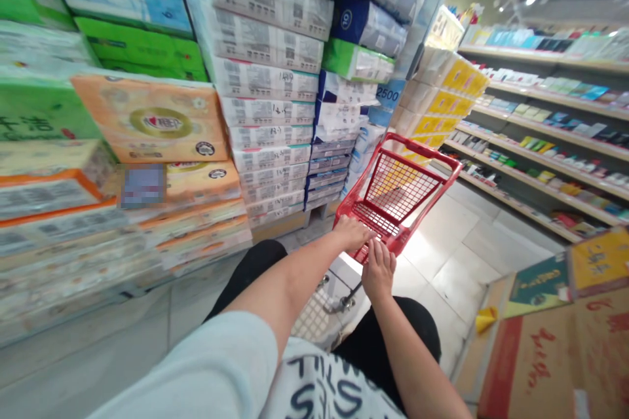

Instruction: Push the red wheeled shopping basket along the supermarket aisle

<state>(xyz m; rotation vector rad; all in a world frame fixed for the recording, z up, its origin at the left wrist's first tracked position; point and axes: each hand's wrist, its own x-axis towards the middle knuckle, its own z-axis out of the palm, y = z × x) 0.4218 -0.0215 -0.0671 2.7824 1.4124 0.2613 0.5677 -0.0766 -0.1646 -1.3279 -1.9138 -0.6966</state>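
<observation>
A red shopping cart [403,186] with a mesh basket stands just ahead of my body, tilted in the view. My left hand [352,234] lies over the cart's near edge, palm down, its fingers bent and pointing right. Close beside it, my right hand [379,268] has its fingers curled together on the same edge. The fingertips of both hands nearly meet. What lies under the fingers is hidden.
Stacks of packaged tissue [164,121] rise on the left, with tall piles of white packs [275,85] behind. Shelves of small goods [555,124] line the right. Cardboard boxes [535,353] stand at lower right on the tiled floor [442,262].
</observation>
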